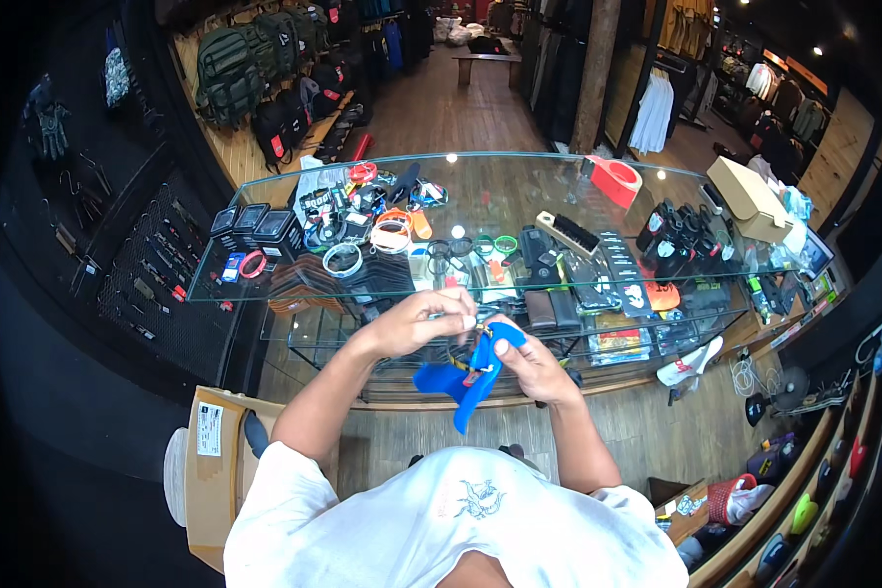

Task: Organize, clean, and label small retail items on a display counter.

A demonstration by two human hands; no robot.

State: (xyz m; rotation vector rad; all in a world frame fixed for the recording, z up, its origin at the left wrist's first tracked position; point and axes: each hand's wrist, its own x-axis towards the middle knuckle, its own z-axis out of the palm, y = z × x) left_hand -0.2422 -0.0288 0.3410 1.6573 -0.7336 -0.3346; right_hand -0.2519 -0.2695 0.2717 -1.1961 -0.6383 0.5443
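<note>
My right hand (pixel 533 365) grips a piece of blue fabric (pixel 476 378) with its thumb on top, in front of the glass counter. The cloth's ends hang down below my hands, and a thin dark and yellow cord or strap runs along it. My left hand (pixel 430 321) is at the upper left of the cloth, thumb and fingertips brought together near the cord; whether something is pinched there is hard to tell. Beyond my hands, on the glass, lie a wooden-backed brush (pixel 567 234), an orange and white coiled band (pixel 392 230) and a pale ring-shaped band (pixel 342 259).
The glass display counter (pixel 323 294) spans the view, its front edge just past my hands. On it stand black boxes (pixel 275 228), a red tape dispenser (pixel 616 182) and a cardboard box (pixel 750 198). An open carton (pixel 217 470) stands at my left, a red basket (pixel 728 498) at lower right.
</note>
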